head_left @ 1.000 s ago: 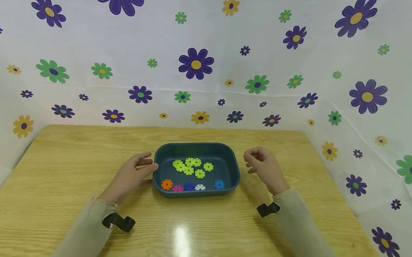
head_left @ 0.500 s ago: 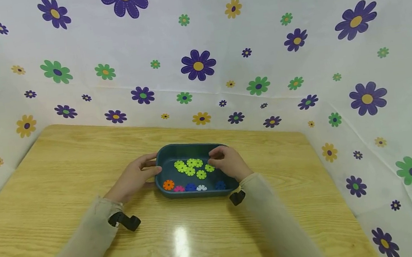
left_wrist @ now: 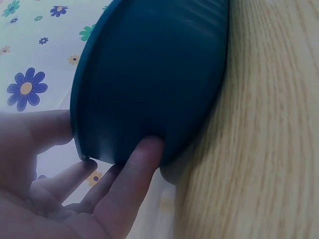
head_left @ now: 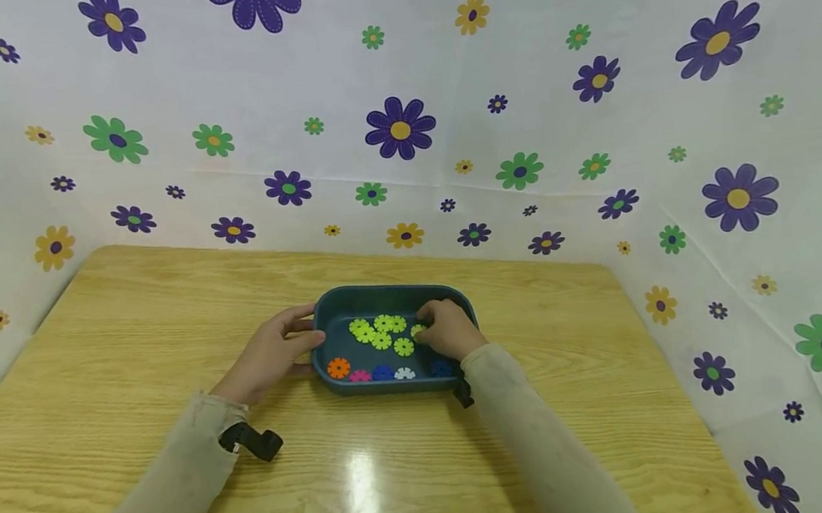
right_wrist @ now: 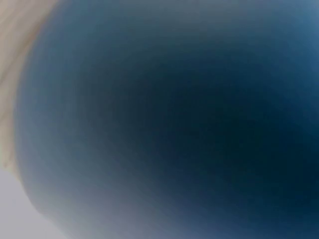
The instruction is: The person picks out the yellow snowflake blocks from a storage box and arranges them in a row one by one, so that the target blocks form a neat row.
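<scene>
A dark teal plastic tray (head_left: 394, 385) stands on the table. Its left end is held by my left hand (head_left: 271, 353), thumb over the rim; the left wrist view shows fingertips against the tray's outer wall (left_wrist: 149, 74). Inside lie several yellow-green notched building discs (head_left: 381, 341). Along the near side are an orange disc (head_left: 338, 369), a pink one (head_left: 360, 375), a dark blue one (head_left: 382, 373), a white one (head_left: 404, 373) and a blue one (head_left: 441, 369). My right hand (head_left: 452, 329) reaches inside, fingertips at the rightmost yellow-green disc (head_left: 416, 331), partly hidden; a pinch is not visible.
The wooden table (head_left: 272, 505) extends around the tray. A white flowered cloth (head_left: 331, 72) hangs behind it and at both sides. The right wrist view holds only a dark blue blur, with a strip of wood grain at its left edge.
My right hand has come from beside the tray, over its right side, and down to the rightmost yellow-green disc. My left fingers have closed in on the tray's left end.
</scene>
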Demonstrator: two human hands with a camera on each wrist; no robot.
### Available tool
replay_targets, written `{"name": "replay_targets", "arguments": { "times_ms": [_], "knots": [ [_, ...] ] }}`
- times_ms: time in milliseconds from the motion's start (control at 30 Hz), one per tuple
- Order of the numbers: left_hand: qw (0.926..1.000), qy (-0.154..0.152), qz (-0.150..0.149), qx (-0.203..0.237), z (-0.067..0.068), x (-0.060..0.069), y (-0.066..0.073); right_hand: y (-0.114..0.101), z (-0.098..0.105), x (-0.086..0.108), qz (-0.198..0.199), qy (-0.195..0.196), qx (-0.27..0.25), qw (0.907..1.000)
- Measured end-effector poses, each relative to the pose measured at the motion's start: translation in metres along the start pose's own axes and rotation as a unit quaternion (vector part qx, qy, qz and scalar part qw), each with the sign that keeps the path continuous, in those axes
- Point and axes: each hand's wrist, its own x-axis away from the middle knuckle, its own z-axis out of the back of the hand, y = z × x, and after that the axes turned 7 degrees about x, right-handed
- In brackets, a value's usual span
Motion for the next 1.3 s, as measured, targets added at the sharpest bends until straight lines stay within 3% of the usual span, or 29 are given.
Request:
{"name": "replay_targets", "arguments": {
  "times_ms": [233,400,700,833,967,1067,1167,1300],
  "knots": [
    [1.0000,0.003,-0.002,0.000,0.000,0.002,0.001,-0.005,-0.002,0.001,0.009,-0.004,0.023,0.9997],
    [1.0000,0.003,0.000,-0.004,0.000,0.001,-0.001,-0.004,-0.002,0.004,0.008,0.001,0.004,1.0000],
    [1.0000,0.004,-0.002,0.001,-0.001,0.002,0.001,0.001,0.007,0.006,0.038,0.024,-0.087,0.9952],
    [1.0000,0.003,0.000,0.006,-0.003,0.004,0.003,0.007,0.022,0.012,0.039,0.024,-0.162,0.9857],
    [1.0000,0.002,0.000,0.003,-0.003,0.003,0.002,0.027,0.049,0.023,0.037,0.019,-0.246,0.9683],
    [1.0000,0.001,0.000,0.000,-0.003,0.002,0.001,0.052,0.066,0.029,0.018,0.024,-0.280,0.9595],
    [1.0000,0.005,0.002,-0.001,-0.003,0.002,0.001,0.078,0.075,0.031,0.001,0.031,-0.289,0.9569],
    [1.0000,0.008,0.005,-0.004,-0.001,0.001,0.000,0.107,0.070,0.032,-0.028,0.028,-0.282,0.9585]
  ]
}}
